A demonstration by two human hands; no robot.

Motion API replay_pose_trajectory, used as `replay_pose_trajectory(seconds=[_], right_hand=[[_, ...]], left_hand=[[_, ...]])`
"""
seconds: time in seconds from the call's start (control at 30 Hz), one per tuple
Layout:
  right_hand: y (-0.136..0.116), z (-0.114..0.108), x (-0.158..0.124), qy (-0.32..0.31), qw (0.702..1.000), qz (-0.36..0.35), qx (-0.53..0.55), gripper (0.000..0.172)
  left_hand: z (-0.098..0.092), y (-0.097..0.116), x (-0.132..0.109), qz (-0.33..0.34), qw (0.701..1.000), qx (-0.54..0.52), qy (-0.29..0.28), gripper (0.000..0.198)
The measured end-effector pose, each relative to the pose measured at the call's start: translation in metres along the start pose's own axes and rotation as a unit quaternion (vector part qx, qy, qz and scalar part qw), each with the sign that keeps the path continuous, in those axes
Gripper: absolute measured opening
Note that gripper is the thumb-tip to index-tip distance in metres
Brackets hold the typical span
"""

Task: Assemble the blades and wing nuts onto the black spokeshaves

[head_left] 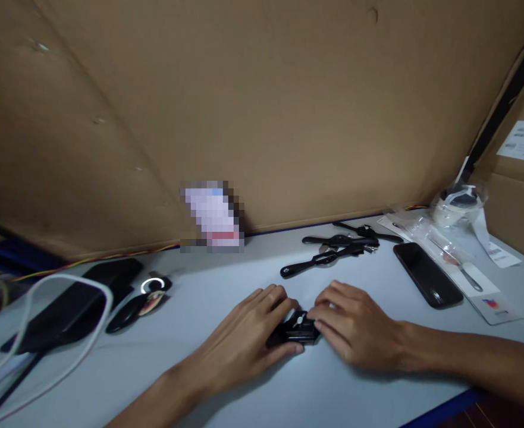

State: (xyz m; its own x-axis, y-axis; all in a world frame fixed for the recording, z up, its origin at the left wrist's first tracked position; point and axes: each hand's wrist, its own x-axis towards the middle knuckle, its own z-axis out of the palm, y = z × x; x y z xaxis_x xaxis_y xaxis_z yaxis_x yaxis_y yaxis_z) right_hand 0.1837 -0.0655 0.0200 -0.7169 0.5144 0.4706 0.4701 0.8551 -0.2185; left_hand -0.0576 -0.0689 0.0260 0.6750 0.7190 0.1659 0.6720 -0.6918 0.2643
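A small black device [301, 334] with a silvery piece on its top lies on the pale table [226, 380] in front of me. My left hand [257, 330] grips it from the left, thumb along its near edge and fingers over the far side. From the right, the bent fingers of my right hand [355, 324] press against the device's right end; their tips partly hide it. Beyond the hands lie several black spokeshave-like tools [315, 261] with long handles, grouped together.
A dark phone [427, 274] and a plastic-wrapped card [489, 297] lie at right, with a tape roll [455, 208] behind. At left are a black object [78, 303], a white cable [105, 291] and a ring-shaped light [153, 286]. Cardboard [288, 119] walls the back.
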Motion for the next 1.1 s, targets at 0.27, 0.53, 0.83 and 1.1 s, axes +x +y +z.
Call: replay_pose_trajectory(seconds=[0.27, 0.53, 0.83, 1.1], right_hand=[[-0.015, 0.012, -0.005, -0.034, 0.997, 0.029, -0.066, 0.02], [-0.013, 0.012, -0.008, -0.067, 0.993, 0.065, -0.071, 0.024], [-0.012, 0.011, -0.01, -0.047, 0.997, 0.028, -0.046, 0.023], [-0.009, 0.014, -0.01, -0.049, 0.996, 0.068, -0.023, 0.02]], left_hand=[[0.032, 0.029, -0.008, -0.054, 0.995, -0.049, 0.068, 0.018], [0.033, 0.03, -0.012, -0.026, 0.997, -0.032, 0.063, 0.027], [0.021, 0.034, -0.011, -0.056, 0.993, -0.106, 0.008, 0.032], [0.014, 0.031, -0.018, 0.008, 0.996, -0.086, 0.036, 0.061]])
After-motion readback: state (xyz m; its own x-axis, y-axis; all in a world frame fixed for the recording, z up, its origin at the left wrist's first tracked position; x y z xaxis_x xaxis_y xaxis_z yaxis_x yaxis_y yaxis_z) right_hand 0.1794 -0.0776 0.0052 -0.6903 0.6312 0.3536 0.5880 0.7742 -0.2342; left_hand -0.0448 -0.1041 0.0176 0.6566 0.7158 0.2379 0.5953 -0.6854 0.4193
